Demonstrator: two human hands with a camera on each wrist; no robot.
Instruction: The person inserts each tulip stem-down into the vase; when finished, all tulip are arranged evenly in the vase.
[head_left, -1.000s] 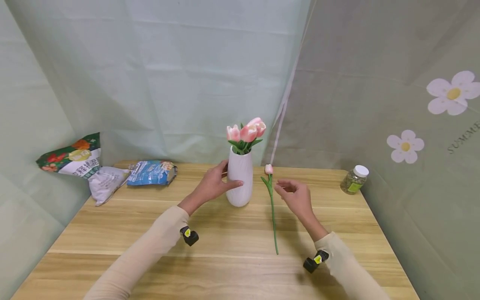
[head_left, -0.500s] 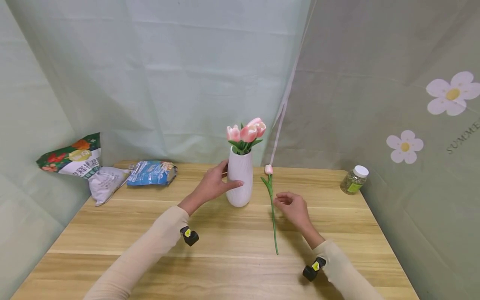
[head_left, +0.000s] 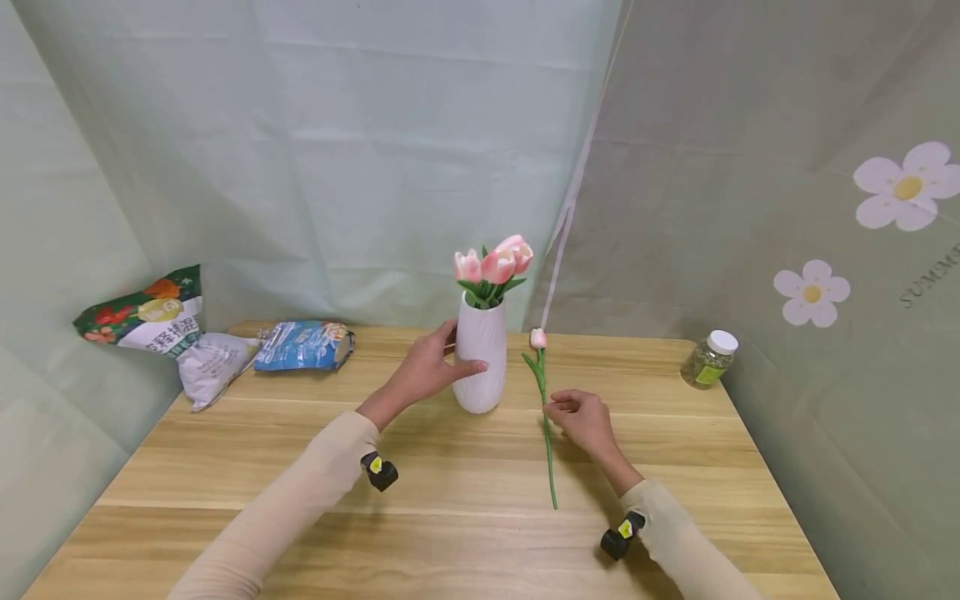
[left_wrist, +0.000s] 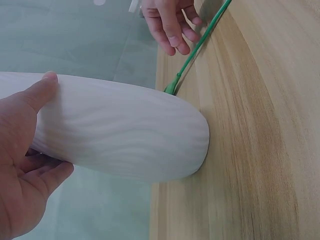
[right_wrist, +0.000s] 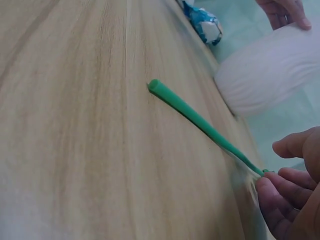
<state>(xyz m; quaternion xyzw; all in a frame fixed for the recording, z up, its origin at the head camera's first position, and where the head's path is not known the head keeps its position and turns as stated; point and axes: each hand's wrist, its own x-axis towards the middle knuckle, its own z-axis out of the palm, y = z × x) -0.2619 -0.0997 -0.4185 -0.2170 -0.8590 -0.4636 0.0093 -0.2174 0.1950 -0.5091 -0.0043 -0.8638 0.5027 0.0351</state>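
A white ribbed vase (head_left: pixel 480 358) stands upright on the table with several pink tulips (head_left: pixel 498 265) in it. My left hand (head_left: pixel 426 365) holds the vase from its left side, thumb across the front and fingers behind. To the right of the vase, a single pink tulip (head_left: pixel 537 338) lies on the wood, its green stem (right_wrist: pixel 200 122) pointing towards me. My right hand (head_left: pixel 585 419) is at the middle of that stem. In the right wrist view its thumb stands apart from the fingers (right_wrist: pixel 280 197), whose tips are at the stem; whether they touch it I cannot tell.
On the left of the wooden table (head_left: pixel 450 533) are a blue snack bag (head_left: pixel 303 346) and a green and white bag (head_left: pixel 161 321). A jar with a white lid (head_left: pixel 708 360) stands at the right edge. Curtains (head_left: pixel 360 167) hang behind.
My right hand has come down along the tulip stem towards me and moved slightly left, closer to the stem. The left hand and the vase have stayed put.
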